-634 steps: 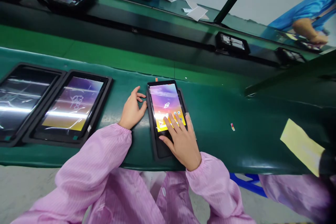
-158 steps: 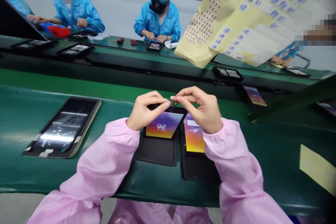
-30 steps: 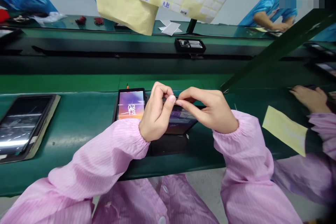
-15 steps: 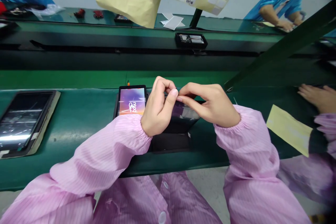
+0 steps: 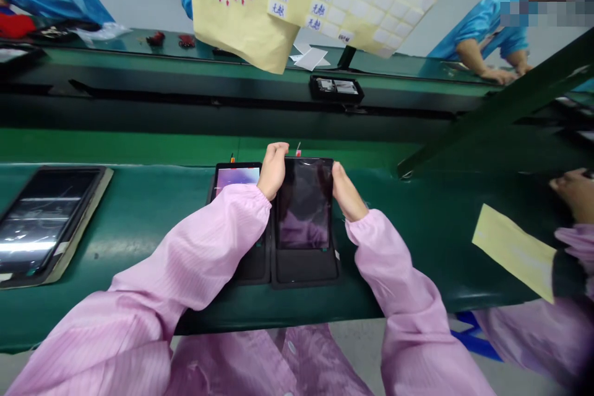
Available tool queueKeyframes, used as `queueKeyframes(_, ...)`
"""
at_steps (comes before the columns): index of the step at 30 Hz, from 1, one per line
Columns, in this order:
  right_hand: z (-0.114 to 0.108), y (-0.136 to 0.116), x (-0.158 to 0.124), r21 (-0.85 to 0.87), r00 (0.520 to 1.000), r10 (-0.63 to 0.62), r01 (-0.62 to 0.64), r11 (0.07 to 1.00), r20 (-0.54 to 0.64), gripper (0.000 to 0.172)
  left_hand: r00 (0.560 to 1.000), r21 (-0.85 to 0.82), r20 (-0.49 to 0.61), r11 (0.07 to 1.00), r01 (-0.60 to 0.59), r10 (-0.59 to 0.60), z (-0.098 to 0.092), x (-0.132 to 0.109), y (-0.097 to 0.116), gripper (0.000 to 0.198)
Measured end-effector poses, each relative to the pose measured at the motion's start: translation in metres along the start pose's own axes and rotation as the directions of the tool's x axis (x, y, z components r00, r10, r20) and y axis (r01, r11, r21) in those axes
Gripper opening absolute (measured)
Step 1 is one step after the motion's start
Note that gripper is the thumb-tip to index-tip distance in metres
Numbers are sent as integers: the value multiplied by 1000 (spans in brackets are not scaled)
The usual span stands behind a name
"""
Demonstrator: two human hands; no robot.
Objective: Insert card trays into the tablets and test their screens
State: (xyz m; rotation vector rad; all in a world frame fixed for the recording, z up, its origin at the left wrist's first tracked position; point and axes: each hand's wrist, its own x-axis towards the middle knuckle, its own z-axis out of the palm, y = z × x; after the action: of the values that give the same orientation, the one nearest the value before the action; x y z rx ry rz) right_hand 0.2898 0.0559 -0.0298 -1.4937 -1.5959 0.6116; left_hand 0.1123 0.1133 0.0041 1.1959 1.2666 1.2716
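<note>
A black tablet (image 5: 306, 204) with a dark screen lies over a dark padded tray (image 5: 306, 269). My left hand (image 5: 273, 171) grips its upper left side, fingers bent over the top corner. On the opposite edge, my right hand (image 5: 347, 190) holds the tablet's upper right side, its fingers partly hidden behind. Close on the left, a second tablet (image 5: 236, 174) shows a lit purple screen, largely covered by my left sleeve. A small red and white tab (image 5: 298, 153) sticks up just beyond the dark tablet's top edge.
More dark tablets (image 5: 41, 223) lie stacked on the left of the green bench (image 5: 153, 198). At right are a yellow sheet (image 5: 515, 250), a slanted green post (image 5: 492, 99) and a co-worker's hand (image 5: 575, 195). Yellow sticker sheets (image 5: 245, 18) hang ahead. A black box (image 5: 336, 88) sits behind.
My hands have moved apart from a pinch above the tablet to its two sides. The tablet was tilted up and now lies flatter. The view has shifted slightly upward.
</note>
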Motion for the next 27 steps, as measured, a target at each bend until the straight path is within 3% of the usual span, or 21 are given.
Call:
queueKeyframes(3, 21, 15, 29, 3, 993, 102, -102, 995, -54, 76, 999, 53, -17, 998, 41, -40, 9, 31, -16, 18)
queueKeyframes(7, 24, 31, 43, -45, 982, 172, -176, 983, -76, 86, 998, 134, 62, 991, 24, -33, 3, 59, -26, 20)
queueKeyframes(9, 23, 39, 32, -90, 979, 184, -192, 977, -87, 91, 996, 174, 91, 985, -23, 8, -17, 59, -26, 23)
queueKeyframes(11, 25, 46, 14, -126, 978, 181, -193, 973, -100, 89, 981, 255, 122, 951, -177, 150, -49, 51, -26, 28)
queueKeyframes(14, 30, 51, -7, -148, 982, 156, -171, 974, -109, 73, 894, 451, 146, 775, -442, 424, -108, 29, -29, 29)
queueKeyframes(16, 35, 52, -11, -144, 985, 136, -151, 978, -106, 66, 869, 555, 105, 697, -455, 483, -143, 16, -36, 28)
queueKeyframes(18, 38, 54, -10, -131, 986, 129, -142, 981, -102, 62, 883, 607, 48, 689, -397, 466, -167, 9, -47, 27)
queueKeyframes(21, 40, 59, -8, -114, 984, 143, -155, 981, -104, 61, 907, 609, 14, 715, -342, 422, -185, 7, -67, 29)
queueKeyframes(27, 39, 64, -10, -143, 987, 126, -139, 980, -97, 62, 939, 497, 128, 799, -339, 318, -185, 7, -94, 41)
